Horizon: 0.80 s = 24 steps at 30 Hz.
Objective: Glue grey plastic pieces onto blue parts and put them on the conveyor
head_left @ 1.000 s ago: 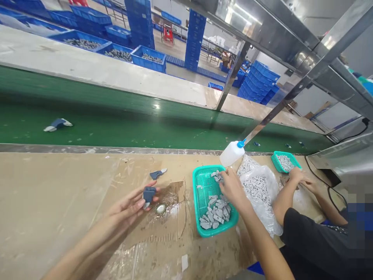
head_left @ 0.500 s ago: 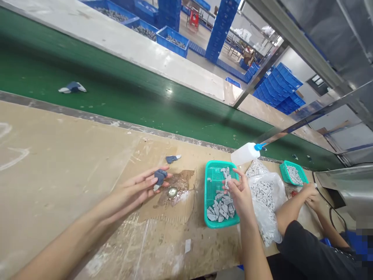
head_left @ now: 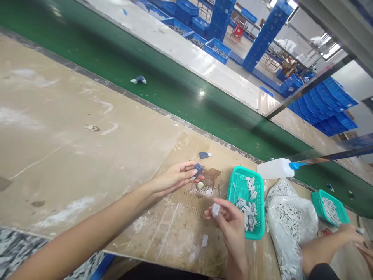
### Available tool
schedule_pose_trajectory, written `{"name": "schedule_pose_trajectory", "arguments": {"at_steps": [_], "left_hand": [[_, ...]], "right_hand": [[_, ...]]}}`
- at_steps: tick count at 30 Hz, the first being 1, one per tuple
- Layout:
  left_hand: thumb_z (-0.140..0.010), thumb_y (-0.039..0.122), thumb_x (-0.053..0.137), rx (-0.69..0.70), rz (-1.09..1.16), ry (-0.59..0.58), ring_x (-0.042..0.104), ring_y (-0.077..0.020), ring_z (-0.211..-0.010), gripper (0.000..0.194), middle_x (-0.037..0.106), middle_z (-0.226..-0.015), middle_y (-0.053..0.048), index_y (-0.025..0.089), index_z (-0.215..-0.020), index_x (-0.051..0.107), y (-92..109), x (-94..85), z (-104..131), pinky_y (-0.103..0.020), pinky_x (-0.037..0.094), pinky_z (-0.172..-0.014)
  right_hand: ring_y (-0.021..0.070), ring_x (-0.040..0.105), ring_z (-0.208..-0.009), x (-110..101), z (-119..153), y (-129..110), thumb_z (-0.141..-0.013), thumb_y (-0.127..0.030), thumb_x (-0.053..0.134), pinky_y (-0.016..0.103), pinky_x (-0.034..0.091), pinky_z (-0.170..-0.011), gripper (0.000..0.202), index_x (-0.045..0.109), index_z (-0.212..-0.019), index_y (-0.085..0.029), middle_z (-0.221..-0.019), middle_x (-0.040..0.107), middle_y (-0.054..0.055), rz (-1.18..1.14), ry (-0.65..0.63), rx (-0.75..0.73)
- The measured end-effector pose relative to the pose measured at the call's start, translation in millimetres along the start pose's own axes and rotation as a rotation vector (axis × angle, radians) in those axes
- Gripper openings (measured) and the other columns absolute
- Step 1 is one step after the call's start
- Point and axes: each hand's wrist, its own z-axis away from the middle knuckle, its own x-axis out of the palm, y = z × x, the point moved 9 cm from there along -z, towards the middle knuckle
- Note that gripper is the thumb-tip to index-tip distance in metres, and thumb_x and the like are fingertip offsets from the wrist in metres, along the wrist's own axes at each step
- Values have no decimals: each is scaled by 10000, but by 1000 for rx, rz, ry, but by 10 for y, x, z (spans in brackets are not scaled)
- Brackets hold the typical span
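My left hand [head_left: 182, 177] grips a dark blue plastic piece [head_left: 198, 170] with a pale tip, pinched between thumb and fingers above the cardboard. Lower and to the right, my right hand [head_left: 231, 225] pinches a small light grey plastic piece [head_left: 216, 210]. Between the hands, a small round cap-like dish [head_left: 200, 186] sits on a brown, wet-looking stain. A second dark blue piece [head_left: 205, 154] with a white end lies just beyond my left hand. Beside my right hand stands a green basket [head_left: 231, 182] with loose grey pieces [head_left: 250, 214] in it.
A white bottle with a blue nozzle [head_left: 274, 168] lies behind the basket. Right of it are a clear bag [head_left: 309, 212] of small grey parts, another green basket [head_left: 315, 202] and a co-worker's arm [head_left: 326, 245]. A green belt [head_left: 180, 101] runs behind, carrying a blue-white piece [head_left: 139, 79].
My right hand has come out of the green basket, moving left with a grey piece towards my left hand. The view has swung left. My left hand still holds the blue piece.
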Motion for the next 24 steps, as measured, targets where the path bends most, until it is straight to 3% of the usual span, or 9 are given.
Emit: {"name": "schedule_pose_trajectory", "arguments": {"at_steps": [2,6,10,13,18,24], "left_hand": [[-750,221,807,47,43,22,700,-191,-919,257,725,-987,-89,139,-973,708,32,-40,-31,-290,527,-873],[-666,215,870,154,102,88,704,-173,-862,327,737,-932,-79,116,-932,711,124,-211,-131,-295,530,-879],[-590,223,917,200,127,162,697,-181,-815,446,750,-880,-99,90,-963,712,196,-413,-190,-327,537,-846],[-584,197,917,178,111,217,677,-162,-749,486,751,-839,-108,81,-1001,696,199,-502,-177,-290,511,-741],[-635,179,883,178,79,231,615,-120,-700,459,736,-834,-89,85,-1045,698,209,-487,-131,-256,429,-657],[-643,173,864,183,70,206,569,-113,-672,378,709,-791,-74,77,-986,737,219,-477,-143,-269,405,-650]], "right_hand": [[191,684,-701,11,-53,-37,-862,-428,675,319,577,-657,254,764,-1011,-242,-761,695,39,246,113,-80],[212,639,-993,54,-159,-142,-919,-375,581,331,536,-845,261,757,-1064,-249,-1067,659,90,625,295,-278],[190,662,-913,139,-332,1,-972,-313,466,309,531,-802,341,689,-1209,-212,-1024,689,94,768,236,-289],[199,688,-918,126,-383,69,-950,-351,529,310,549,-799,383,639,-1265,-161,-1033,720,109,766,264,-280],[207,721,-885,215,-317,-16,-924,-352,611,326,574,-800,250,733,-1007,-150,-980,763,111,782,271,-439],[195,721,-790,341,-235,-136,-929,-251,620,344,590,-739,174,756,-988,-161,-896,769,99,885,250,-640]]}}
